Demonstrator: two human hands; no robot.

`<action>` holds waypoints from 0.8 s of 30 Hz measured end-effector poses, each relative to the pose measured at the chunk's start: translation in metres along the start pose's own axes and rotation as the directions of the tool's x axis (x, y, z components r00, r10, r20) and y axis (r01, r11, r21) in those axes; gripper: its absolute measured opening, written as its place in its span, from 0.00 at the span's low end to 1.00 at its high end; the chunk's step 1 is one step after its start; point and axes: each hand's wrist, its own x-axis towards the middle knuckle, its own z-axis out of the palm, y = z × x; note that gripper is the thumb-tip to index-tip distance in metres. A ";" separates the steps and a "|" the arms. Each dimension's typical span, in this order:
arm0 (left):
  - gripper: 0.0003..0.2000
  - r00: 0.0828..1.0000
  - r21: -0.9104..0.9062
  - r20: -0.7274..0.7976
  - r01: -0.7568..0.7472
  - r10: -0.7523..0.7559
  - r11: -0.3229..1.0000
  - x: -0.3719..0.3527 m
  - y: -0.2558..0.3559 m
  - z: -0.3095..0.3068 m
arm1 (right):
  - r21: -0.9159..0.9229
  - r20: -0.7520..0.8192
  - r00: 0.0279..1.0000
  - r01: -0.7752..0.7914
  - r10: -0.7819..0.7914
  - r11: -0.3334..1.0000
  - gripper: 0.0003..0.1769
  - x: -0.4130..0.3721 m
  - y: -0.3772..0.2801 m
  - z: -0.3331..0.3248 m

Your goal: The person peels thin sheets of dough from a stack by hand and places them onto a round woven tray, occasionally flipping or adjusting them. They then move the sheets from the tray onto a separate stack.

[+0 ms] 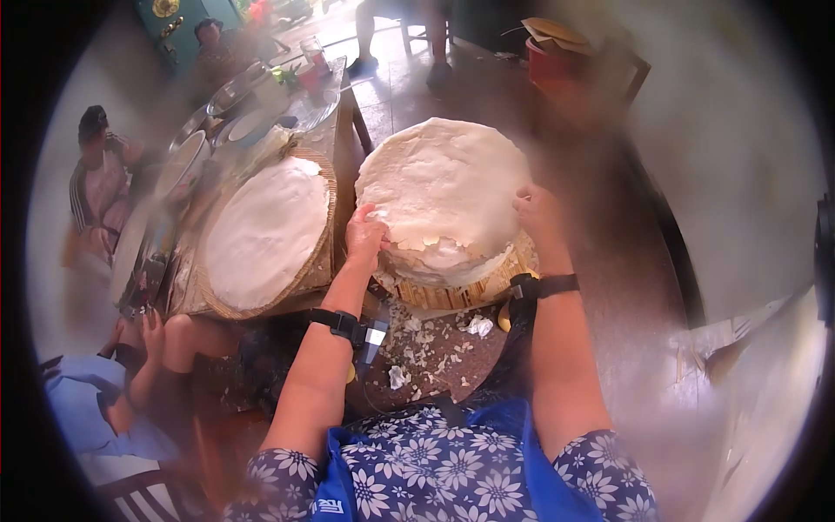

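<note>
A thin, round, pale pancake sheet (444, 174) with a ragged near edge spreads out in front of me. My left hand (367, 233) pinches it at its left edge. On the opposite side my right hand (537, 210) has closed fingers on the right edge. Beneath lies a pile of similar sheets (452, 271), resting on a round woven straw tray (417, 294). The sheet covers most of this pile. To the left, another woven tray (329, 196) bears a broad white sheet (270, 230), apart from both hands.
A table (346, 122) at left carries bowls, plates and a glass (313, 54). Crumbs and crumpled white scraps (398, 377) litter the floor below me. A seated person (113, 400) is close at lower left, with others farther back. A red bucket (550, 65) stands at back right.
</note>
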 end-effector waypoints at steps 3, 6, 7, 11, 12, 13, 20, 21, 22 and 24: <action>0.28 1.000 0.043 -0.013 0.023 -0.022 0.999 -0.006 0.005 0.000 | -0.026 0.000 0.999 0.039 -0.039 0.999 0.11 0.000 0.001 0.000; 0.28 0.998 0.127 -0.001 0.065 -0.066 0.990 -0.006 0.004 -0.003 | -0.001 0.013 0.998 0.062 -0.062 0.998 0.12 0.002 0.009 0.004; 0.28 0.999 0.163 -0.002 0.037 -0.037 0.986 -0.001 -0.002 -0.007 | -0.021 -0.007 0.995 0.096 -0.096 0.995 0.12 0.003 0.012 0.005; 0.25 0.982 0.373 -0.068 -0.139 0.176 0.917 0.015 -0.028 -0.016 | -0.023 0.005 0.996 0.084 -0.084 0.996 0.13 0.008 0.019 0.011; 0.25 0.972 0.404 -0.081 -0.172 0.222 0.899 0.012 -0.025 -0.018 | -0.005 0.031 0.999 0.043 -0.043 0.999 0.13 0.009 0.019 0.013; 0.24 0.959 0.435 -0.094 -0.202 0.268 0.877 0.010 -0.024 -0.019 | 0.001 0.031 0.999 0.043 -0.043 0.999 0.13 0.011 0.020 0.014; 0.17 0.982 -0.091 0.175 -0.056 0.071 0.994 -0.038 0.014 -0.054 | -0.099 0.024 0.994 0.109 -0.107 0.989 0.14 0.014 0.025 0.020; 0.15 0.970 -0.149 0.226 -0.057 0.090 0.987 -0.042 0.017 -0.061 | -0.110 0.026 0.995 0.102 -0.100 0.989 0.14 0.014 0.023 0.020; 0.14 0.974 -0.197 0.194 -0.076 0.115 0.977 -0.046 0.022 -0.067 | -0.116 -0.002 0.994 0.107 -0.108 0.987 0.13 0.014 0.022 0.021; 0.11 0.979 -0.292 0.122 -0.122 0.163 0.949 -0.053 0.032 -0.081 | -0.129 -0.060 0.990 0.123 -0.131 0.984 0.12 0.014 0.021 0.021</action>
